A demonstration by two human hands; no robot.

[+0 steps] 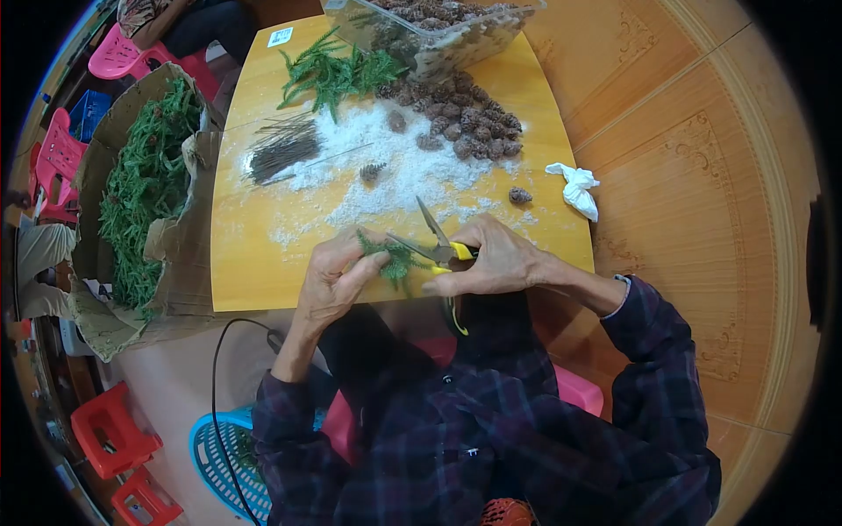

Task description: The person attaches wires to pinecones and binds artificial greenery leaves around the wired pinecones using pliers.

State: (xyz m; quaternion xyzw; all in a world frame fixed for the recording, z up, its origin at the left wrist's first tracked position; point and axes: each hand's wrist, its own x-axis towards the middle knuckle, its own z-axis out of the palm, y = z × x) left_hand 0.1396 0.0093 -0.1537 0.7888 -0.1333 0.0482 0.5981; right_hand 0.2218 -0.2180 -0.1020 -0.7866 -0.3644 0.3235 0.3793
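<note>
My left hand (pixel 340 272) pinches a small green artificial pine sprig (pixel 396 261) over the table's front edge. In my right hand (pixel 498 256) are long-nosed pliers (pixel 445 250) with yellow and black handles. Their jaws are spread, one jaw close to the sprig. Beyond my hands, white flakes (pixel 408 175) cover the middle of the yellow table (pixel 254 285). A bundle of dark thin wires (pixel 285 151) lies on the left of the flakes. One pine cone (pixel 371 172) rests on the flakes and another (pixel 519 195) lies to the right.
Brown cones (pixel 474 123) are heaped before a clear bin (pixel 438 44). Green sprigs (pixel 338 72) lie at the back left. A cardboard box (pixel 197 197) of greenery stands left, a white crumpled tissue (pixel 579 190) right. A blue basket (pixel 219 465) is below; a seated person (pixel 206 31) is back left.
</note>
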